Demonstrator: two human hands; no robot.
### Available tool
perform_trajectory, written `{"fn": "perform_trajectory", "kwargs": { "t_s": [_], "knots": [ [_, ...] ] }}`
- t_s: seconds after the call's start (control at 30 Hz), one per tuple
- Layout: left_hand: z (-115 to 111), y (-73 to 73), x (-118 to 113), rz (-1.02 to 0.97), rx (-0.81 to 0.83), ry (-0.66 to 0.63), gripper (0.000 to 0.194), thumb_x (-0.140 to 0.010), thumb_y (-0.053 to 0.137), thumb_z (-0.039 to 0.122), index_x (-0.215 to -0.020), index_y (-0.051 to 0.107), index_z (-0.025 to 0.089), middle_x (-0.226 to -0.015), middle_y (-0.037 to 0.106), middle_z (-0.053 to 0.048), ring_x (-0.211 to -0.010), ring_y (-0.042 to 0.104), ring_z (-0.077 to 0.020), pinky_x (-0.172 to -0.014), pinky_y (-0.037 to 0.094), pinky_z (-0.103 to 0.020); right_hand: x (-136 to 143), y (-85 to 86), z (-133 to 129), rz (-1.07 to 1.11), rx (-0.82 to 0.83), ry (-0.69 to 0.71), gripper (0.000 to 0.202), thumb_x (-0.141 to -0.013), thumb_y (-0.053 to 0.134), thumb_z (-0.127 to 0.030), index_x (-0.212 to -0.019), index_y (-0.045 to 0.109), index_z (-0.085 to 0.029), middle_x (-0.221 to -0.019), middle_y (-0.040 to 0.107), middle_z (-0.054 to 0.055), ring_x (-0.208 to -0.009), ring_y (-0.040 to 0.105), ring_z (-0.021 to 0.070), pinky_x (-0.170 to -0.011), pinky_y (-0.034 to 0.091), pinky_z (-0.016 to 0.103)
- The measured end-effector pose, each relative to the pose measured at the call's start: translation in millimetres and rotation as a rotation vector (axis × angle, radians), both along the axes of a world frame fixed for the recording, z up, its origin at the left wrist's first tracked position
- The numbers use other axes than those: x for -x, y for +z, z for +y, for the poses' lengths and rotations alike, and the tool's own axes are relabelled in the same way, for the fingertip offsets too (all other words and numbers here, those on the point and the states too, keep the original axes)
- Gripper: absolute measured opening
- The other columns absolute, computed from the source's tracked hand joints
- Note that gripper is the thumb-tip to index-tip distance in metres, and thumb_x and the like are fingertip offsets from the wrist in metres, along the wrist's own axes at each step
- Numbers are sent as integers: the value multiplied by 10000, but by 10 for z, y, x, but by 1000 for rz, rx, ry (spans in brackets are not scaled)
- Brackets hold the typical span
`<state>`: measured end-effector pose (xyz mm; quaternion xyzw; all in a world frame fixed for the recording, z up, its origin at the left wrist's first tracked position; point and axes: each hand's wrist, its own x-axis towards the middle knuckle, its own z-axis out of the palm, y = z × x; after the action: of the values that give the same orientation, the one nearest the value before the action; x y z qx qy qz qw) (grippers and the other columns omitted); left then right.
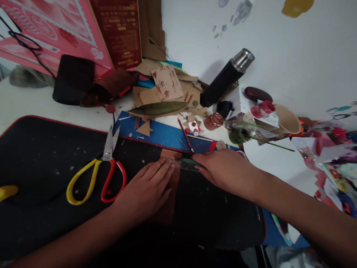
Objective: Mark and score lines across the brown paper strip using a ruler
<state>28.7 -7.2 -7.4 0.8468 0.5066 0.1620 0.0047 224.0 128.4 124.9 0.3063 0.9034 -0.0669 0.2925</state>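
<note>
A strip of brown material (170, 201) lies on the black mat (217, 212). Across its far end rests a clear ruler (187, 165). My left hand (152, 186) lies flat over the ruler and the strip, its fingers stretched out. On the right, my right hand (223, 167) is closed around a slim dark green tool (189, 161), probably a knife, lying along the ruler; its tip is too small to make out. Scissors (107, 149) with one yellow and one red handle stand partly open on the mat, left of my left hand.
Behind the mat are a blue board (161, 134) with scraps, a red pencil (185, 134), a green leaf (158, 108) and cardboard pieces (167, 83). Paint jars (213, 121), a black thermos (227, 76) and a beige cup (287, 119) stand at the back right.
</note>
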Motion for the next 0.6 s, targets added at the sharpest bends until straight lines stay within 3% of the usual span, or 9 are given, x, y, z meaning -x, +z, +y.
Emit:
{"fn": "perform_trajectory", "kwargs": {
  "t_s": [0.6],
  "knots": [
    [1, 14, 4, 23, 24, -12, 530, -1095, 308, 326, -1478, 559, 58, -1462, 633, -171, -1384, 541, -304, -1120, 445, -452, 21, 50, 18, -20, -14, 18, 180, -1029, 560, -276, -1130, 695, -214, -908, 798, 88, -779, 724, 286, -612, 323, 332]
  ]
}}
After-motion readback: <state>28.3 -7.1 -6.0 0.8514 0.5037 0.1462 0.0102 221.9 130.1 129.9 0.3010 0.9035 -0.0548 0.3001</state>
